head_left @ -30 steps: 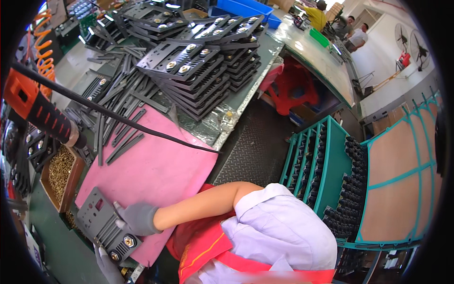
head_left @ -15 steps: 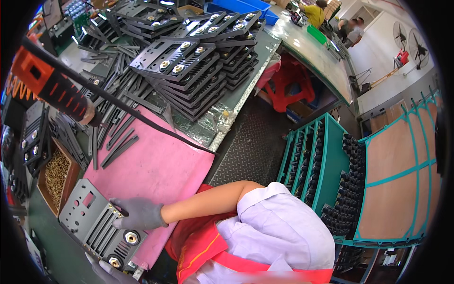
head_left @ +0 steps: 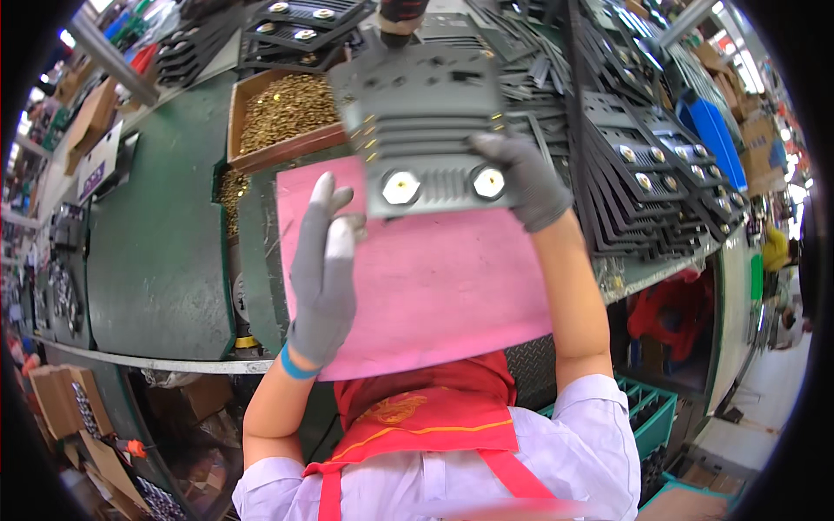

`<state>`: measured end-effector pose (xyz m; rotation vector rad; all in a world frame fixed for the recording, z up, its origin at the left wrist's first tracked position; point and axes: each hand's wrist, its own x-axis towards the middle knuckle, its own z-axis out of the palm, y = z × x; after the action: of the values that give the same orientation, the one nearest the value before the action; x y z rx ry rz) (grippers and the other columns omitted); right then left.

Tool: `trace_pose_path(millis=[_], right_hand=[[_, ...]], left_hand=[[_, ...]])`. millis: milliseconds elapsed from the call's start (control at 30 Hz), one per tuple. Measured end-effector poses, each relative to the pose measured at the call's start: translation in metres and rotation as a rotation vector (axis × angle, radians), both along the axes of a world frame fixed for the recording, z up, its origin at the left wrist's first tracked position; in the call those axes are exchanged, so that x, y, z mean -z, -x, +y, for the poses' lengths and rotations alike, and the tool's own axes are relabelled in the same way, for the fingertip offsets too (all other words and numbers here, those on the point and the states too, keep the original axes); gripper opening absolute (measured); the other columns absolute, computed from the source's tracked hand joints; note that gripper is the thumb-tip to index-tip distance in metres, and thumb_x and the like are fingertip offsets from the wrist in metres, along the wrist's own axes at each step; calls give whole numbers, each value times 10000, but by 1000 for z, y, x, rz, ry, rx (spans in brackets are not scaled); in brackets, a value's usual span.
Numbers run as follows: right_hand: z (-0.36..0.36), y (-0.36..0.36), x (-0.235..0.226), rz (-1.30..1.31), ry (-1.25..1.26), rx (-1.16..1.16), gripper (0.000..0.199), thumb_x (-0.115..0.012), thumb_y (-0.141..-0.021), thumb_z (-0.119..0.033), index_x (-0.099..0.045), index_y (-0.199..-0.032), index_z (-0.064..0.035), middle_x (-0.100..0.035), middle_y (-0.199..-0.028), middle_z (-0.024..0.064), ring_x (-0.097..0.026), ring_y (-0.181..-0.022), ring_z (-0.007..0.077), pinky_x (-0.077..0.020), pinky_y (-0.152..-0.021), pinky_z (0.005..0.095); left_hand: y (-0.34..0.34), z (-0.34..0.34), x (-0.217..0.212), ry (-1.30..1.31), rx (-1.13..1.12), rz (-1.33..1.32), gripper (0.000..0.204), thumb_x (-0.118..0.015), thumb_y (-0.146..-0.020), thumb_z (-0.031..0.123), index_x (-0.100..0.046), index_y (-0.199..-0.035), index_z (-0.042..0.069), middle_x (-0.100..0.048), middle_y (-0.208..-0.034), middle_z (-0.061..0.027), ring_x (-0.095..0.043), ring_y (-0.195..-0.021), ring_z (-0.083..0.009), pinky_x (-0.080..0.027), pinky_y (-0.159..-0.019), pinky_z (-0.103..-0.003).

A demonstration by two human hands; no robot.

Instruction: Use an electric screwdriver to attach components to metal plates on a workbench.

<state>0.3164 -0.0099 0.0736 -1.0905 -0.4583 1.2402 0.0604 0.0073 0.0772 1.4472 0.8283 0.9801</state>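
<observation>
A dark grey slotted metal plate (head_left: 434, 165) with two large hex nuts near its front edge is held up over the pink mat (head_left: 434, 295). My right hand (head_left: 534, 182), in a grey glove, grips the plate's right edge, thumb on top. My left hand (head_left: 326, 273), gloved too, is raised beside the plate's front left corner. Its fingers are stretched and apart, with nothing in them. Small brass-coloured pins show along both sides of the slots. The plate's far part is blurred. Beyond it hangs a dark power screwdriver (head_left: 401, 16), cut off by the upper edge.
A wooden box (head_left: 287, 154) of small brass screws stands beyond the mat's left. Stacked finished plates (head_left: 647, 187) fill the bench on the right, with loose grey bars (head_left: 543, 69) nearby. A blue bin (head_left: 714, 139) lies behind them. A red stool (head_left: 665, 308) stands below, right.
My view has swung from the right back to the bench in front. The plate has come up off the bench in my right hand. My left hand is now apart from it.
</observation>
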Motion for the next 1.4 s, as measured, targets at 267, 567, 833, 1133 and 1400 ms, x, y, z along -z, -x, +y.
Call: trace_pose_path(millis=[267, 567, 833, 1133, 1400], right_hand=[[124, -133, -26, -353, 127, 43, 231, -615, -871, -104, -607, -1076, 3, -686, -980, 130, -691, -849, 210, -602, -735, 383], [183, -231, 12, -384, 400, -128, 290, -625, -896, -298, -598, -1111, -106, -685, -1006, 77, -688, -816, 193, -600, -678, 355], [205, -264, 60, -1203, 507, 40, 546, -715, -836, -382, -616, -1267, -63, -685, -1041, 97, -611, -851, 172, -474, -758, 283], [68, -135, 41, -1814, 254, 529, 470, -551, -869, -369, -585, -1279, -142, -604, -1236, 157, -572, -1145, 324, -445, -968, 402], [-35, -102, 107, -1783, 489, 331, 518, -553, -906, -325, -491, -1358, -80, -507, -1353, 193, -504, -1232, 330, -409, -1022, 406]], left_hand=[[-29, 24, 82, -547, 30, 402, 356, -560, -885, 14, -554, -1241, -2, -602, -1105, -152, -593, -1001, -266, -479, -866, -342], [-26, 29, 81, -438, 121, 335, 268, -609, -841, 37, -616, -1109, 26, -611, -1058, -136, -579, -983, -321, -471, -863, -400], [-24, 17, 88, -513, 159, 404, 307, -627, -812, 68, -608, -1118, 59, -590, -1108, -121, -558, -1020, -314, -454, -884, -396], [5, 52, 83, -621, -219, 808, 189, -639, -794, 71, -689, -977, 72, -636, -951, -113, -595, -887, -310, -479, -773, -409], [-3, 44, 85, -790, -113, 757, 127, -636, -789, 58, -690, -903, 77, -615, -852, -100, -601, -822, -306, -480, -716, -395]])
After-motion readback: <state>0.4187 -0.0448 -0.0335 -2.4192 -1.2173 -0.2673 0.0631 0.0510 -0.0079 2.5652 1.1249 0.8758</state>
